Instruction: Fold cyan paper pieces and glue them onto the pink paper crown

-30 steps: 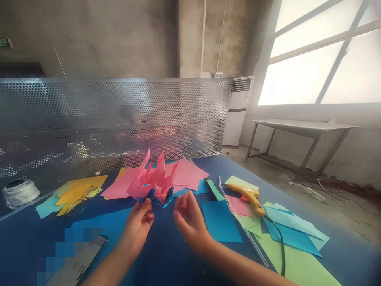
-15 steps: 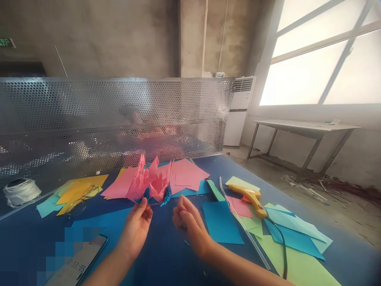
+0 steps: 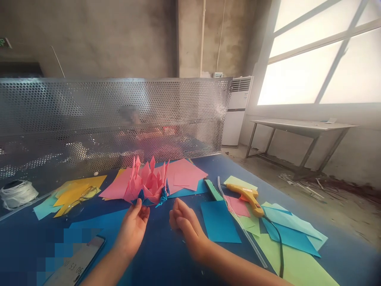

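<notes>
My left hand [image 3: 133,224] pinches the near edge of a folded paper flower [image 3: 149,182], thumb on top. Pointed pink petals stand up in the flower, and blue folded pieces line its near underside. To the right of the flower, apart from it, my right hand [image 3: 186,226] is closed with curled fingers. Whatever those fingers hold, if anything, is hidden. Beside the right hand lies a square blue paper sheet [image 3: 220,222]. Pink paper sheets [image 3: 187,174] are spread behind the flower.
A yellow glue gun [image 3: 245,195] with a black cord lies right, near a clear stick [image 3: 244,226] and a green-handled cutter [image 3: 212,190]. Green paper [image 3: 294,262] is at the front right. Glasses [image 3: 80,200], a phone [image 3: 79,262] and white string [image 3: 18,194] are left. A perforated metal screen [image 3: 178,115] stands behind.
The paper flower has tilted and turned slightly in my left hand, so its petals look more upright and spread. My right hand stays closed beside it. The whole view has shifted a little.
</notes>
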`<state>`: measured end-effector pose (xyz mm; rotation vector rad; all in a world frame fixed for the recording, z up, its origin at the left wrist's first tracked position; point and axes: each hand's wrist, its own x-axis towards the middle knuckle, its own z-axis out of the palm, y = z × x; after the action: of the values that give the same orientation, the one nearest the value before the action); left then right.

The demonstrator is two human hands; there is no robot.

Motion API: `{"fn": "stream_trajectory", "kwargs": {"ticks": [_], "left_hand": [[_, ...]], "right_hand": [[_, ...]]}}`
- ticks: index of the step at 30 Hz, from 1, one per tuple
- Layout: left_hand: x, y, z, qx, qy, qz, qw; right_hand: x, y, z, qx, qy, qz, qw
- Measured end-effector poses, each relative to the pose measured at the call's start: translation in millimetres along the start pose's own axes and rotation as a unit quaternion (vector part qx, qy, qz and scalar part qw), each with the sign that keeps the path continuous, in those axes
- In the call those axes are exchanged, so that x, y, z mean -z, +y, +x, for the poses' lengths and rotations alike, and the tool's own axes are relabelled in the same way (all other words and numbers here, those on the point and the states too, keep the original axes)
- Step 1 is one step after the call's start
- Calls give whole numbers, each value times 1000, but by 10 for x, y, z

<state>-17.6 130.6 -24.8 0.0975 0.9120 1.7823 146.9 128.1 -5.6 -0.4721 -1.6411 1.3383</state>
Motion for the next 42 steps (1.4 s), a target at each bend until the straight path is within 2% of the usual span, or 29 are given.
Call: {"fn": "stream_trajectory", "kwargs": {"ticks": [5, 14, 21, 28, 34, 39, 42], "left_hand": [[50, -36, 50, -11, 22, 1, 1000], [80, -109, 60, -7, 24, 7, 1000], [108, -110, 82, -8, 26, 19, 999], [142, -95, 120, -25, 20, 50, 998], [85, 16, 89, -34, -1, 40, 999], [14, 52, 14, -21, -15, 18, 1000], [2, 39, -13, -14, -27, 10, 1000]], "right_hand": [[16, 55, 20, 5, -19, -56, 998], [97, 180, 69, 5, -46, -80, 996], [164, 205, 121, 2, -28, -127, 991], [177, 287, 222, -44, 12, -193, 980], [160, 350, 202, -90, -46, -186, 977], [148, 362, 170, -77, -78, -168, 980], [158, 369, 170, -68, -77, -190, 976]]}}
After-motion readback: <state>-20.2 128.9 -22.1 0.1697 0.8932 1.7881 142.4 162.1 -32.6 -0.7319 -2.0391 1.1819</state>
